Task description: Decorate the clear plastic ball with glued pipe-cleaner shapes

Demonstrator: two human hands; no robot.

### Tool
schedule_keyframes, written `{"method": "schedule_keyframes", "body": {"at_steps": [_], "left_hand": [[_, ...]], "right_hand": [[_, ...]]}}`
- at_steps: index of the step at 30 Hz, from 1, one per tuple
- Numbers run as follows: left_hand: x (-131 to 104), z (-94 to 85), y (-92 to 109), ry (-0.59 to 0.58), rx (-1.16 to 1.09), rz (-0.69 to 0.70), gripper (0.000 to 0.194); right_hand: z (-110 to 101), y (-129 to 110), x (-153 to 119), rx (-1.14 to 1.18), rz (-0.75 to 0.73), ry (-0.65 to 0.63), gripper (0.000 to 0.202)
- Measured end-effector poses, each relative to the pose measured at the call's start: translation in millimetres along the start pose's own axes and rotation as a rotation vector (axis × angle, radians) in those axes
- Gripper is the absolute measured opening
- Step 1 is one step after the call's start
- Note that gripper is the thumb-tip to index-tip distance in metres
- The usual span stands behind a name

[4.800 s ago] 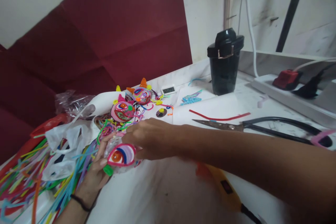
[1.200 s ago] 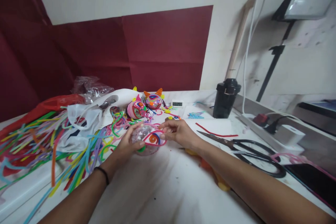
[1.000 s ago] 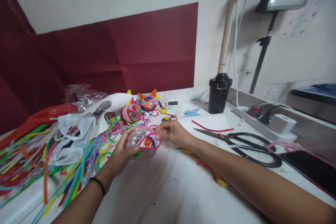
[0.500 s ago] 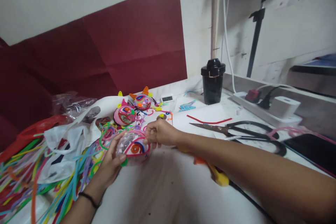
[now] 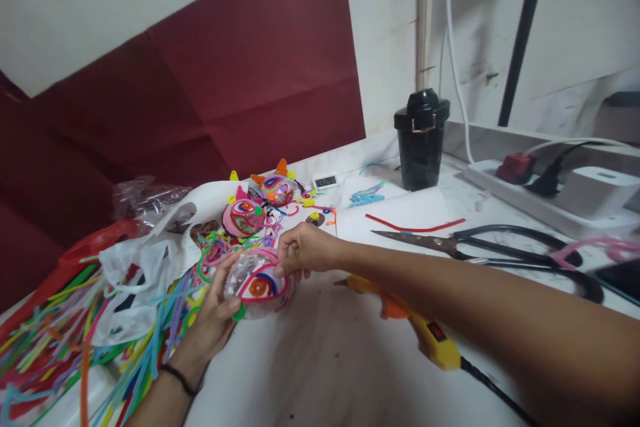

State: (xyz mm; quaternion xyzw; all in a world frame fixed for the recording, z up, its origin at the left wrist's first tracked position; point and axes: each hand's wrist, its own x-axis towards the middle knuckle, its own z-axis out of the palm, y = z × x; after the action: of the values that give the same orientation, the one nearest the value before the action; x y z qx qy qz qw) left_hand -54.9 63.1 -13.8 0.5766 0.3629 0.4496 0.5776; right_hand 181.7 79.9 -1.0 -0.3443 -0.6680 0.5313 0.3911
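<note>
White table, ball between 2 hands

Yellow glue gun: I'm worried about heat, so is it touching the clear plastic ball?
Apart: the head view shows white work surface between the yellow glue gun and the clear plastic ball.

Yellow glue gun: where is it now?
In the head view, the yellow glue gun lies on the table, right of the clear ball and partly hidden by the right forearm.
</note>
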Motion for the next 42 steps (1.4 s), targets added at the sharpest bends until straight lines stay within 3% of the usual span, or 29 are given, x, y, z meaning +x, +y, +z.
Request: {"method": "schedule_keyframes", "body": {"at_steps": [9, 19, 26, 42], "left_hand": [[-1.1, 4.3, 2.9, 0.027, 0.004, -0.014, 0.09], [-2.4, 1.8, -1.3, -0.022, -0.047, 0.002, 0.091], [-3.7, 5.1, 0.1, -0.036, -0.007, 0.051, 0.108], [2.1, 3.5, -5.4, -0.08, 0.116, 0.123, 0.087]], "right_hand": [[0.5, -2.0, -0.5, 0.004, 0.015, 0.013, 0.038], [2.7, -2.6, -2.8, -0.01, 0.014, 0.024, 0.041], [1.9, 2.1, -7.0, -0.016, 0.02, 0.039, 0.04], [1.5, -1.6, -10.5, 0.026, 0.05, 0.076, 0.045]]}}
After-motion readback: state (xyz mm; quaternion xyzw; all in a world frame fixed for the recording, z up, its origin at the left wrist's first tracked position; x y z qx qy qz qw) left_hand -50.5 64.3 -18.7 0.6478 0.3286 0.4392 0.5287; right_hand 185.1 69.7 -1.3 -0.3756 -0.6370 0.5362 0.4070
